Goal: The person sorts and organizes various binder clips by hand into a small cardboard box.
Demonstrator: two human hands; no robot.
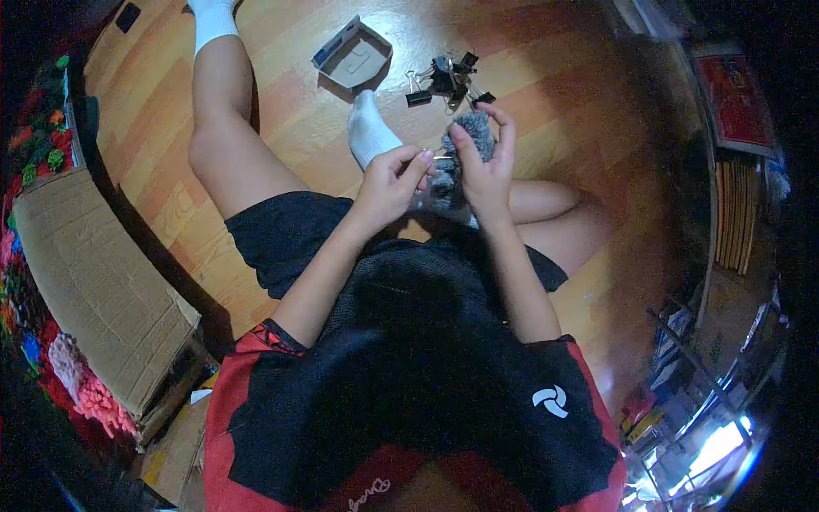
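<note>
My left hand (pixel 392 181) is closed in a pinch on a thin, pale gold rod (pixel 442 158), whose far end meets grey fluffy material. In my right hand (pixel 488 175) is a grey fuzzy yarn piece (pixel 476 128), held between thumb and fingers. Part of this piece hangs below, between the two hands, and is partly hidden by the right thumb and palm. Just beyond the hands, a pile of black binder clips (pixel 448 78) with metal handles lies on the floor.
A shallow open cardboard box (pixel 357 61) stands on the wooden floor (pixel 290 51) past my socked foot (pixel 369 128). On the left lies a large cardboard box (pixel 102 282) beside colourful fluffy material (pixel 90 388). Shelving with stacked brown items (pixel 738 218) lines the right.
</note>
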